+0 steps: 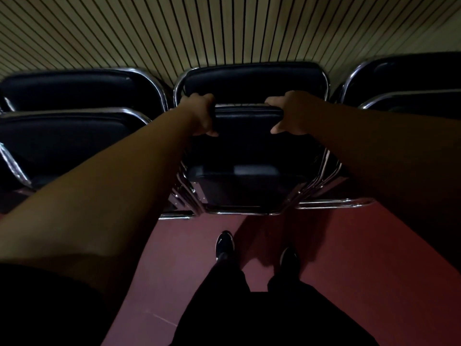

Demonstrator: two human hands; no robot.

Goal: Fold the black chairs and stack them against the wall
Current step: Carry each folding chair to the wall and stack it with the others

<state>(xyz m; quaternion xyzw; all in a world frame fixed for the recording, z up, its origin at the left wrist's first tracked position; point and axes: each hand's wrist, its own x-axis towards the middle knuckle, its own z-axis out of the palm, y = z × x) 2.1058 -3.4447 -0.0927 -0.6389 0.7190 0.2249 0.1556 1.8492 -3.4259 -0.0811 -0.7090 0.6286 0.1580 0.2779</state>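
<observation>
a folded black chair is held upright at the centre, its top edge clasped by the left grip and the right grip — fingers curled over the backrest. it stands just in front of another folded chair leaned on the slatted wall. a left stack and a right stack are already in place — the task is judged well advanced; whether unfolded chairs remain cannot be told.
</observation>
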